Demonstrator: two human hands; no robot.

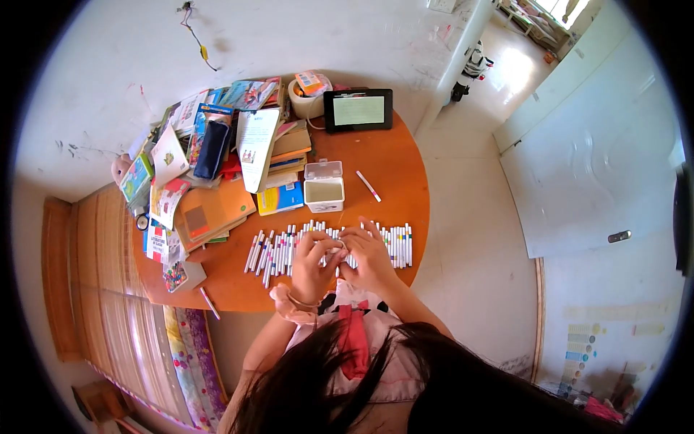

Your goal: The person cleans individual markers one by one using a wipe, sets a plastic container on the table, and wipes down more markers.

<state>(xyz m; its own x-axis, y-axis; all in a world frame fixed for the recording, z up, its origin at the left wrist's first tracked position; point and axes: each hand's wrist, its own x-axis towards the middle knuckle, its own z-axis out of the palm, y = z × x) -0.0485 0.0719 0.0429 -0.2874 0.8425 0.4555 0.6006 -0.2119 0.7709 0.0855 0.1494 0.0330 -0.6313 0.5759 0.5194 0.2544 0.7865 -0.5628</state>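
Note:
My left hand [311, 269] and my right hand [370, 259] meet above a long row of white markers [400, 246] on the orange table. The fingertips of both hands pinch together, and something small and whitish shows between them, too little to name. A pink scrunchie [288, 305] circles my left wrist. Several markers with coloured bands [269, 253] lie side by side to the left of my hands, some of them slanted. The middle of the row is hidden under my fingers.
Beyond the row stands a white plastic box [324, 194] with its lid raised. One loose marker [368, 186] lies right of it. A tablet [358, 110] leans at the back. Piled books [217, 210] and a cup of colourful pieces [189, 276] occupy the left side of the table [394, 159].

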